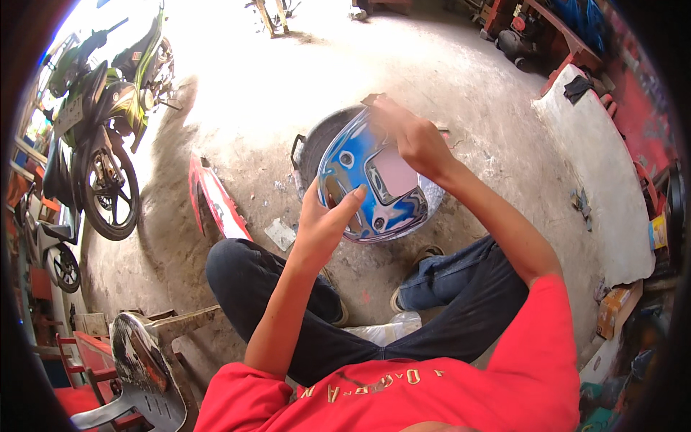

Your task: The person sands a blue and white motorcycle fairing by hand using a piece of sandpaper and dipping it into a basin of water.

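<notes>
A glossy helmet, blue with silver patterning and a pale pink patch, is tilted over a dark round basin in front of my knees. My left hand grips its near left side, thumb on the outer surface and fingers hidden beneath the edge. At the far right side of the helmet, my right hand is bent inward with its fingers closed and smeared by motion. A small brown, sheet-like piece shows at those fingertips; its kind is unclear.
A red and white fairing panel and a pale flat scrap lie on the concrete floor to the left. Motorcycles stand farther left. A worn chair is at lower left; a white slab is at right.
</notes>
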{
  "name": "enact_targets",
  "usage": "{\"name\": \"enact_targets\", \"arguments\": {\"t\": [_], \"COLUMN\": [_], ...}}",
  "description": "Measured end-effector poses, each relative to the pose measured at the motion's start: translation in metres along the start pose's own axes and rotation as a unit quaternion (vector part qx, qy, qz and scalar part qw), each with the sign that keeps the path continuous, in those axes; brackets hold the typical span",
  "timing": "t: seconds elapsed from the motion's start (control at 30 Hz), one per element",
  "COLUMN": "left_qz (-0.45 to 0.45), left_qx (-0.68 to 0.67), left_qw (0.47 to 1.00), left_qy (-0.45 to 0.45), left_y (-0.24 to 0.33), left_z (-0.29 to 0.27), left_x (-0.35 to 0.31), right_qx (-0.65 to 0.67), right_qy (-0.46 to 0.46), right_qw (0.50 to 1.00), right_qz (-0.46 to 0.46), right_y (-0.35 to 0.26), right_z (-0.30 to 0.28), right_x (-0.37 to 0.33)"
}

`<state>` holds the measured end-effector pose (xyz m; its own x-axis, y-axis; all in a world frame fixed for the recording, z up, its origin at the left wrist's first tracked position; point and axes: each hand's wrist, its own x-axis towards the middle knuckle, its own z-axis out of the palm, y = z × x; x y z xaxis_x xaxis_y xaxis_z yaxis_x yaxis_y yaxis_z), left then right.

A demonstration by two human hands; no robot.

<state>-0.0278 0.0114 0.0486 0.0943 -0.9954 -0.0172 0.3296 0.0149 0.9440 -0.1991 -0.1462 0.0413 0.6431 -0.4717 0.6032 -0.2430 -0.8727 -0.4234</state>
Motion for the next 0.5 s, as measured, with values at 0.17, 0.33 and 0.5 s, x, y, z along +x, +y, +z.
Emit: {"name": "enact_targets", "arguments": {"t": [0.17,0.33,0.5], "left_qz": [0.057,0.013,0.032], "left_qx": [0.014,0.027,0.026], "left_qw": [0.997,0.999,0.999], "left_qy": [0.045,0.032,0.03], "left_y": [-0.011,-0.001,-0.014], "left_z": [-0.006,0.007,-0.012], "left_x": [0.006,-0.001,0.005], "right_qx": [0.022,-0.025,0.008], "right_qy": [-0.03,0.019,-0.051], "right_qw": [0.993,0.998,0.994], "right_qz": [-0.114,0.051,-0.092], "right_y": [-0.049,0.004,-0.049], "right_z": [0.02,0.008,0.019], "right_x": [-0.014,-0.004,-0.012]}}
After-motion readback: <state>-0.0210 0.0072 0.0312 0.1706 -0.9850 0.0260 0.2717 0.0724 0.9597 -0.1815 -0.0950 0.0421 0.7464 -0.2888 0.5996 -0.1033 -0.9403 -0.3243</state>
